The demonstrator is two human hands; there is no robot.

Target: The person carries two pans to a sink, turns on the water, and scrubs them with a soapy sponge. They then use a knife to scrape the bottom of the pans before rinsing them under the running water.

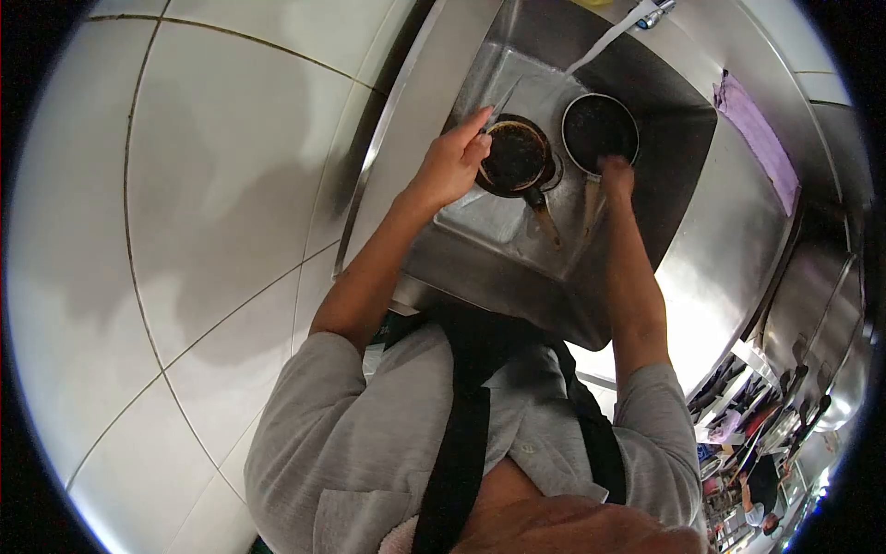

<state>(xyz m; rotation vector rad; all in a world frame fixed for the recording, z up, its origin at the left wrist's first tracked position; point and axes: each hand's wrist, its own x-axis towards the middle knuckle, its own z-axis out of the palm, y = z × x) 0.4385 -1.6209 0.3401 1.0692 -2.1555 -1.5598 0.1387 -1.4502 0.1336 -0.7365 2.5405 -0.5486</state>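
Note:
Two small dark pans sit in a steel sink (489, 226). My left hand (452, 164) grips the left rim of the nearer pan (514, 157), which is crusted brown inside, its handle pointing toward me. My right hand (616, 177) holds the second, black pan (600, 127) at its near edge, where the handle (591, 210) joins. A stream of water (604, 42) falls from the tap (651, 11) into the basin between the two pans.
A purple cloth (759, 138) lies on the steel counter right of the sink. A white tiled wall (185, 203) fills the left. At the lower right are racks of utensils and another person (761, 480) far off.

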